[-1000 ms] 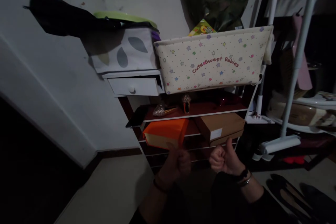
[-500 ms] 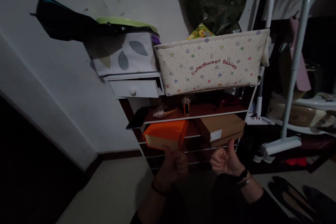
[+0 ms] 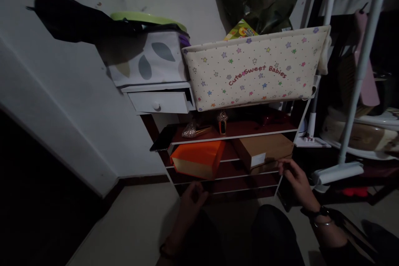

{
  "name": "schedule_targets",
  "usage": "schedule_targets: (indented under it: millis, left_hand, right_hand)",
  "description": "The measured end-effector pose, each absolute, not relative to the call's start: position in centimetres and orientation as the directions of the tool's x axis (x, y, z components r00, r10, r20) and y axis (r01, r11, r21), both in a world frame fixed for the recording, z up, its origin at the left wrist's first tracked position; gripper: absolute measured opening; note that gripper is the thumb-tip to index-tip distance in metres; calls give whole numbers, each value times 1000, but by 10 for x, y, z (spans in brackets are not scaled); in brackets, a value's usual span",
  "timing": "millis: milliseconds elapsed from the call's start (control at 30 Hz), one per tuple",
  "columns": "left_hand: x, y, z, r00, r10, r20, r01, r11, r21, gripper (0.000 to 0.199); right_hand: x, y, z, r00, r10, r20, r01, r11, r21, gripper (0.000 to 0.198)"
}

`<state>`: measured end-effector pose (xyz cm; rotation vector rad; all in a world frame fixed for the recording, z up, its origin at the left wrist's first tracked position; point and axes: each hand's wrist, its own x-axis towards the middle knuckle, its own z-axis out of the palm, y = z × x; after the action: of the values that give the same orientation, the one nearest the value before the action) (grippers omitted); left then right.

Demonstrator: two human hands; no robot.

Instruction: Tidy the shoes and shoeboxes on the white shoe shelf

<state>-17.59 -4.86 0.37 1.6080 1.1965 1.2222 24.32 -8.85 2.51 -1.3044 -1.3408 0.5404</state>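
While two boxes are seen on the middle shelf of the low rack (image 3: 174,143), the brown cardboard box (image 3: 263,151) lies just above and to the left of the right hand (image 3: 296,178), whose fingers are loosely spread, the fingertips close to the box's lower right corner; whether they touch it cannot be told in the dim light. One white label is stuck on the box's front, its print too small to read. Beside it lies the orange box (image 3: 199,158), above the left hand (image 3: 193,197), which is held half open with curled fingers and grips nothing. Two glittering shoes (image 3: 205,126) are set on the shelf above. One star-patterned fabric bin (image 3: 254,70) on top carries the words "Cute Sweet Babies". One small white drawer (image 3: 158,102) is seen at its left.
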Motion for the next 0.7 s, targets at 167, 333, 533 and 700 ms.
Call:
schedule_targets:
  millis: [167,333,533,700]
  left_hand:
    - [-153,-56,-4,171,960,222,174,-251,952,35]
    - [-87,-45,-9,301,937,180,-15,-184,983,47]
    - [-9,-11,-15,351,933,-76,-291,185,939,71]
    - [24,5,-7,394,851,-348,-472,512,718,66]
  right_hand:
    - [247,-82,26,128,713,689,768,368,-524,59]
    - [274,-58,28,179,582,793,892,244,-380,70]
    - [315,-23,30,263,601,755,896,139,-422,91]
    - [287,-22,41,-198,615,764,978,177,110,116]
